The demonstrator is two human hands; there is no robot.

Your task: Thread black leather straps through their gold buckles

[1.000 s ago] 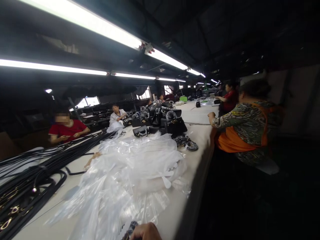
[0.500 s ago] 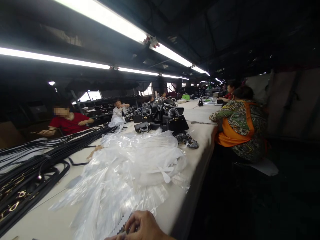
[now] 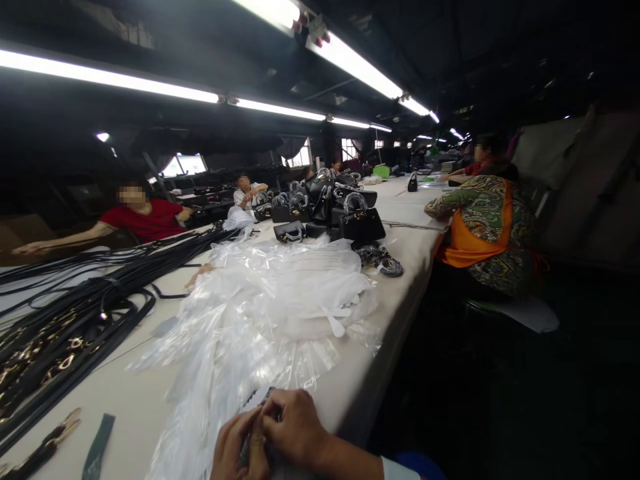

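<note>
At the bottom centre, my left hand and my right hand meet at the near end of the table. The fingers of both are bent and pinched round a small dark, shiny wrapped piece, mostly hidden by them. Beside and beyond the hands spreads a heap of clear plastic bags. Behind this heap stand several black handbags with plastic-wrapped handles. A wrapped dark bundle lies at their right.
Black straps with gold clasps cover the left of the table. A dark green strip lies near the front. A person in red is at the left, another in an orange apron at the right.
The view has tilted down, so my left hand now shows fully beside my right hand. The person in red at the left has stretched out an arm.
</note>
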